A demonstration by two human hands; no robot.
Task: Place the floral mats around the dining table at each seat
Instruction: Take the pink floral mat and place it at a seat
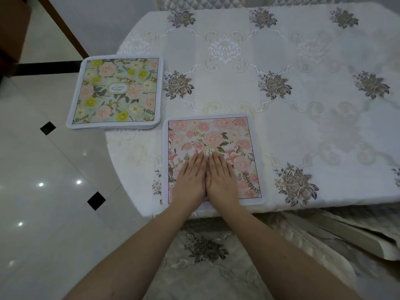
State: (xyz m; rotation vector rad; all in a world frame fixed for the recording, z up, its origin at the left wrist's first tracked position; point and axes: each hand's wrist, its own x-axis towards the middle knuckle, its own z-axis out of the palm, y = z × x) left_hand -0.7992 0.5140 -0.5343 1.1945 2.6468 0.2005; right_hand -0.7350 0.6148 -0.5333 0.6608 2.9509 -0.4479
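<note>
Two hands, left hand (191, 180) and right hand (223, 180), press flat, fingers straight, side by side on the pink floral mat (233, 139) at lower centre of the table (303, 94); a mat stack (114, 92) lies upper left.

Pink floral mat (233, 139); stack (116, 92) apparently yellow-green floral.

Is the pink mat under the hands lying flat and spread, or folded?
Spread flat: the pink mat shows its full square print and white border on the tablecloth, with the left hand and right hand pressing it, fingers straight.
</note>
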